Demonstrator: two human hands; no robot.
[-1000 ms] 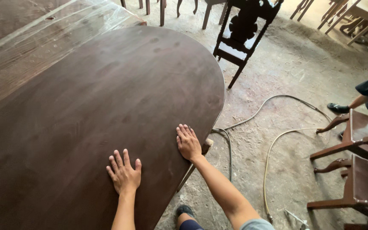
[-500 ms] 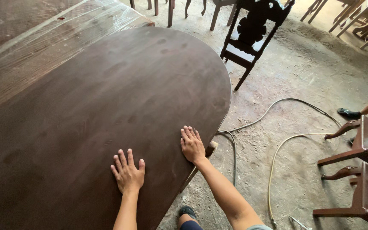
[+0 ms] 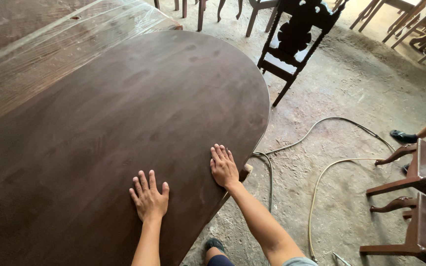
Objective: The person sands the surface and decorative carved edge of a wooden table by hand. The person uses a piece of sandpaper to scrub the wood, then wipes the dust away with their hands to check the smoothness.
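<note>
Dark-stained oval tabletop [image 3: 104, 138] fills left and centre of frame, both hands flat on it near its lower-right edge.
Left hand [image 3: 149, 199] lower centre, fingers spread wide, palm down, holding nothing. Right hand [image 3: 224, 167] just right of it and higher in frame, fingers together-ish, also flat and empty, sitting right at the rim, so it's the nearer one to the edge. Top's long axis runs from lower left toward the rounded end at upper centre, away from both hands. Plastic-wrapped wood slab [image 3: 50, 44] upper left, touching or just beside the top, can't tell which. Carved dark chair [image 3: 297, 39] top centre-right; hoses [image 3: 316, 162] on the dusty floor at right; more chair frames [image 3: 420, 197] far right, another person's foot [image 3: 403, 136] behind them.
</note>
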